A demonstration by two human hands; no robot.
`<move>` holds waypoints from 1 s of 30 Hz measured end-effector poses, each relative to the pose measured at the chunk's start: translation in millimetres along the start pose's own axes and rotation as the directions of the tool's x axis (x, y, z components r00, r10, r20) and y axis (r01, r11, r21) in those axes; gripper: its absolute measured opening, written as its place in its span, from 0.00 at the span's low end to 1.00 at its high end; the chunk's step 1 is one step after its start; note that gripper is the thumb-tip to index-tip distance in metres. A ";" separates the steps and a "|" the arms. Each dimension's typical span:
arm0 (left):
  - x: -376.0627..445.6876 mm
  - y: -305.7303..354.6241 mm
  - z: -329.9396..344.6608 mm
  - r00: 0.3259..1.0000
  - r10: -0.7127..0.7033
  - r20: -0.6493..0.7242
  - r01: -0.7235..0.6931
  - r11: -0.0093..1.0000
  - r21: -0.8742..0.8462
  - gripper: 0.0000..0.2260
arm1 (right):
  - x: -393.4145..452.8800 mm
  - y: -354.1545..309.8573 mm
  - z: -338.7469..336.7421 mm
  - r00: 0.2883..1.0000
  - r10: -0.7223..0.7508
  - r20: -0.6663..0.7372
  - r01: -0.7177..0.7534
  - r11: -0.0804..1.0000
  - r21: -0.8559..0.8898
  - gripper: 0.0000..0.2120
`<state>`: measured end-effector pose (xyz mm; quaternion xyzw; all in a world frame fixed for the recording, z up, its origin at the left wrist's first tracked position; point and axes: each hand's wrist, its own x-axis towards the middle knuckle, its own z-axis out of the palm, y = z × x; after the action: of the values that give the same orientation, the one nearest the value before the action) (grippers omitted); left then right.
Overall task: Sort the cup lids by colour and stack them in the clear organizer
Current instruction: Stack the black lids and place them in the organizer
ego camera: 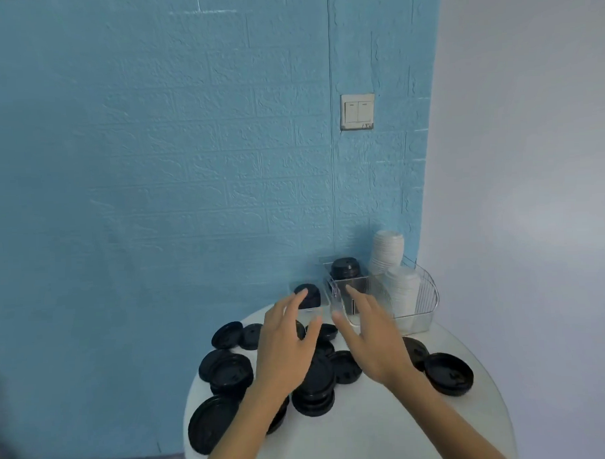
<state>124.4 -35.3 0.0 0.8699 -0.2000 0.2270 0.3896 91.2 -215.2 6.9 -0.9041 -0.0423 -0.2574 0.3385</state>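
Two bare forearms reach in from the bottom edge over a round white table (352, 430). Left hand (284, 346) hovers palm down with fingers spread and straight, holding nothing; its fingertips reach toward a small clear plastic bin (308, 299) at the far side of the table, contact uncertain through blur. Right hand (370, 337) likewise extended, fingers loosely straight, thumb out, holding nothing; its fingertips lie at the near edge of the clear compartmented organizer (351, 293), whether touching cannot be told. Loose black plastic cup lids (230, 372) lie scattered across the table's left and middle, several overlapping or stacked, partly hidden under the left wrist. One separate black lid (448, 373) sits on the right side of the table, just beside a partly hidden one. A short stack of black lids (345, 268) stands in the organizer's rear compartment; another dark lid stack (310, 295) sits in the small bin. White lids (386, 250) are stacked tall at the right, in a clear ribbed basket (425, 293) against the wall. Behind: blue brick-textured wall (188, 147), a white double light switch (357, 111).
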 end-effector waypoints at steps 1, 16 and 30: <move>-16.6 -1.0 -1.7 1.000 0.004 -0.020 -0.004 1.000 0.008 0.22 | -16.6 -1.0 1.0 1.000 0.000 0.007 0.000 1.000 0.006 0.32; -143.8 -63.1 27.2 0.977 0.177 -0.120 -0.138 0.950 0.278 0.20 | -107.9 22.1 54.1 0.948 0.168 0.270 -0.163 0.986 -0.040 0.36; -135.0 -79.2 37.5 0.997 -0.023 0.071 -0.016 0.865 0.501 0.28 | -47.6 30.1 98.3 0.963 -0.005 0.269 0.013 1.000 -0.027 0.34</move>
<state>64.6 7.8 -143.0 0.9494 -0.1470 0.2376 0.1432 100.6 -171.4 -97.1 -0.9351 -0.0881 -0.1345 0.3159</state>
